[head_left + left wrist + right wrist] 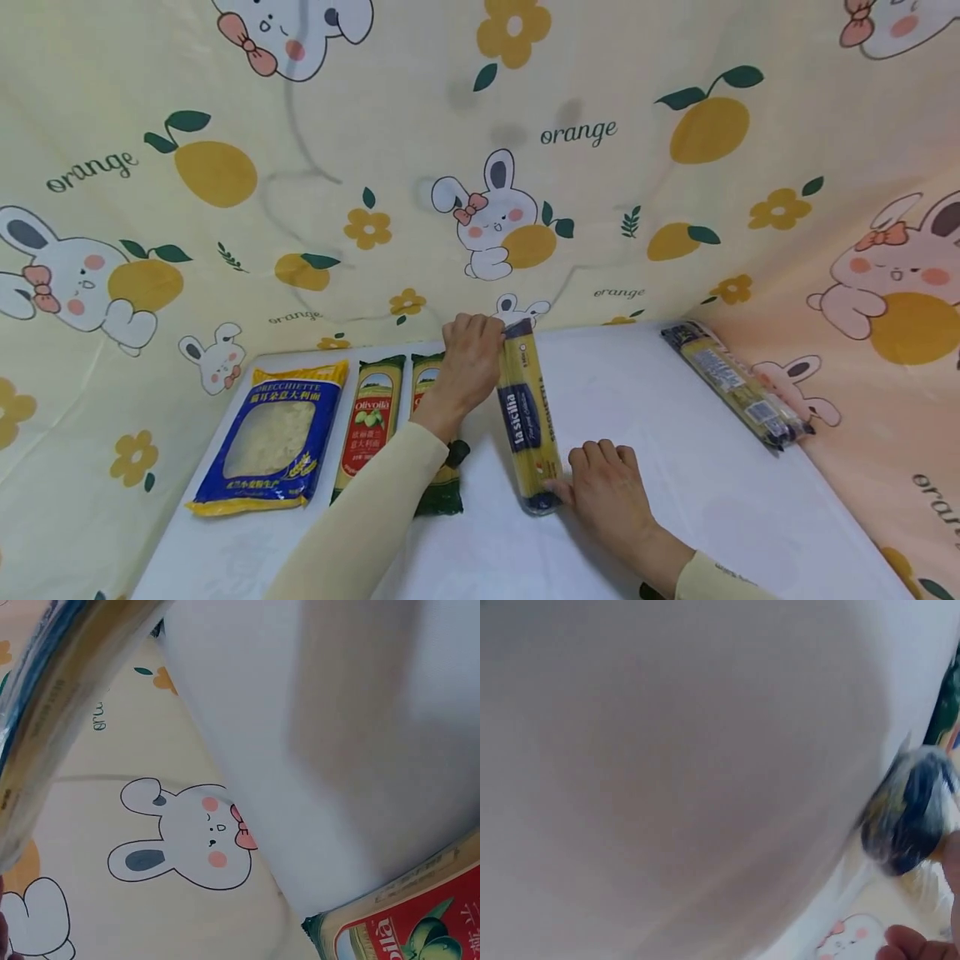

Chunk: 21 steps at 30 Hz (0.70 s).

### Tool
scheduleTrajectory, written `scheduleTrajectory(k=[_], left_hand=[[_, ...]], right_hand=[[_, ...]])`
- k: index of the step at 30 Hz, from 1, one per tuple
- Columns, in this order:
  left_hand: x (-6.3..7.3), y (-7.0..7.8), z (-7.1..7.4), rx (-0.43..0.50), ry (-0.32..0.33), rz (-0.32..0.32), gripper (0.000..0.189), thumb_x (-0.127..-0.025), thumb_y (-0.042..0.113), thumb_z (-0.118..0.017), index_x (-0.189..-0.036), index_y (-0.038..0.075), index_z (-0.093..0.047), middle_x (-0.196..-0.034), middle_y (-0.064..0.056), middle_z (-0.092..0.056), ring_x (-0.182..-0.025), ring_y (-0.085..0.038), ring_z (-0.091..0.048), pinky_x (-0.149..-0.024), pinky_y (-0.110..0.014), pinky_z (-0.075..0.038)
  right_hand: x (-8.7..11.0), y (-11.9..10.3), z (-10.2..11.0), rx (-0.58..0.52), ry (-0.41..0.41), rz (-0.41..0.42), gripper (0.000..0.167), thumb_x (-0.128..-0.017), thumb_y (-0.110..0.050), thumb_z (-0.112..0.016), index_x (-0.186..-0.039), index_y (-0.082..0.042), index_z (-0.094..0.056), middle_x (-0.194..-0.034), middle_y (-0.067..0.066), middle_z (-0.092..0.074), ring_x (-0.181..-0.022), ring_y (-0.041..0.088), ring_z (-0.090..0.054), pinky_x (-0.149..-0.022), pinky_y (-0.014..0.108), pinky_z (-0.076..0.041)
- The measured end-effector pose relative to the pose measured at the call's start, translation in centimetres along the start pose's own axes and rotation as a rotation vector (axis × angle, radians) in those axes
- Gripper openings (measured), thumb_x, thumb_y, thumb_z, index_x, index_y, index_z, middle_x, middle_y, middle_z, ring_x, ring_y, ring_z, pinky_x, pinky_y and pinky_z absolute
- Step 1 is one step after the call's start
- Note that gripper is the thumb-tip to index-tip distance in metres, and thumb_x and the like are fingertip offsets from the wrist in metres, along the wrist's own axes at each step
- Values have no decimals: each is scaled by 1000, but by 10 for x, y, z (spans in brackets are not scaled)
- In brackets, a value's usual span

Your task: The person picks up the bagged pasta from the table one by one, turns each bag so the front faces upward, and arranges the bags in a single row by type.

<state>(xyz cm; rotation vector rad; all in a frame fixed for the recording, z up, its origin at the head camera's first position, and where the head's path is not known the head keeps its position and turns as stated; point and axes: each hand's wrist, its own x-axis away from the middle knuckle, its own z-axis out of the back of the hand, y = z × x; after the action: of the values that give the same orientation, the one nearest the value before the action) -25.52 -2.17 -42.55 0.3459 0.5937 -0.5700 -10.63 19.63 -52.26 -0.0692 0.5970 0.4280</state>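
Observation:
A long pack of la sicilia spaghetti (pixel 528 408) stands tilted over the white table, its far end raised. My left hand (pixel 471 367) grips that far end from the left; in the left wrist view the yellow and blue pack (pixel 71 712) crosses the top left corner. Close to the near end, my right hand (pixel 611 496) has its thumb against the wrapper and its other fingers apart from the pack. In the right wrist view the dark crimped pack end (pixel 907 814) shows beside the thumb.
Left of the held pack lie two red and green Olivoila pasta packs (pixel 371 408), one partly behind my left arm. A blue and yellow orecchiette bag (pixel 270 437) lies farther left. Another spaghetti pack (pixel 735 383) lies along the right edge. Patterned cloth (pixel 405 183) rises behind the table (pixel 622 375).

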Motion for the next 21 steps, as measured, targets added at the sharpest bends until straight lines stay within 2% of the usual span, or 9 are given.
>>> scheduleTrajectory(k=[4, 9, 14, 21], left_hand=[[2, -3, 0, 44, 26, -33, 12, -112, 19, -49, -109, 11, -57, -108, -7, -64, -101, -26, -48, -86, -42, -33], [2, -2, 1, 22, 36, -62, 13, -113, 21, -49, -111, 12, -57, -108, -6, -63, -102, -26, -49, -85, -41, -34], [1, 0, 0, -45, 29, -48, 16, -113, 23, -47, -112, 12, -58, -108, -5, -63, -103, -26, -49, -86, -41, -35], [0, 1, -2, -123, 10, -6, 20, -114, 25, -43, -112, 13, -60, -105, -4, -61, -103, -26, -47, -88, -41, -34]], right_hand=[[0, 5, -1, -57, -127, -41, 56, -85, -62, -76, -88, -9, -62, -78, 1, -54, -75, 22, -48, -71, 41, -41], [-3, 3, -2, -169, -252, -87, 45, -88, -56, -78, -88, -14, -63, -82, -1, -59, -81, 18, -51, -72, 37, -41], [-3, 3, -3, -193, -258, -98, 43, -90, -54, -78, -82, -18, -55, -77, -5, -50, -79, 16, -48, -72, 35, -39], [-4, 1, -5, -197, -257, -83, 42, -93, -49, -76, -82, -17, -53, -78, -6, -49, -79, 16, -45, -73, 34, -38]])
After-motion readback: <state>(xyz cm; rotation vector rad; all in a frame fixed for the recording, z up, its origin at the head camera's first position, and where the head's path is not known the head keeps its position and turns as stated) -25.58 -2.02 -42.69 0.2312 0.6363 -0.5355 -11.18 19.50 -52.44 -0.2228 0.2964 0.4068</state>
